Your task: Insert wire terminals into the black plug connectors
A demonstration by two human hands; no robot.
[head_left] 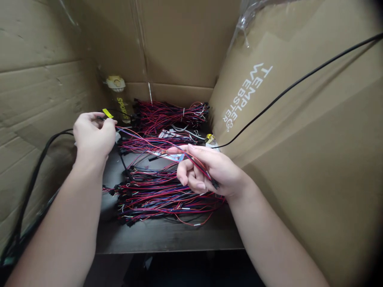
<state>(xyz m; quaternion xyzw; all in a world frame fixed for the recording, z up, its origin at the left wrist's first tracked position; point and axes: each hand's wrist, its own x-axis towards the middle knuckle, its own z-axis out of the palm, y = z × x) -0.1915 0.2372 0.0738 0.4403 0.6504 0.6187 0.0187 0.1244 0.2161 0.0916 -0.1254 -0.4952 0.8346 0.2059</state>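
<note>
Bare forearms were extended over a dark tabletop, and a thin multicoloured wire harness was suspended between the two hands, above the bundles. One end was pinched between the thumb and fingers of the left hand, beside a yellow tag; whether the tag was attached could not be told. The wires were held by the right hand at thumb and forefinger, its other fingers loosely curled, with the black connectors lying over the palm.

Apparently this harness was being handled singly and was not yet set down, while many similar ones were gathered in a tied rear bundle, a middle bundle and a looser front bundle. Which were finished could not be judged.

A printed card was partly covered by wires. The workspace was enclosed by cardboard panels, and its right side was crossed by a black cable; part of the front bundle was hidden by the right hand.
</note>
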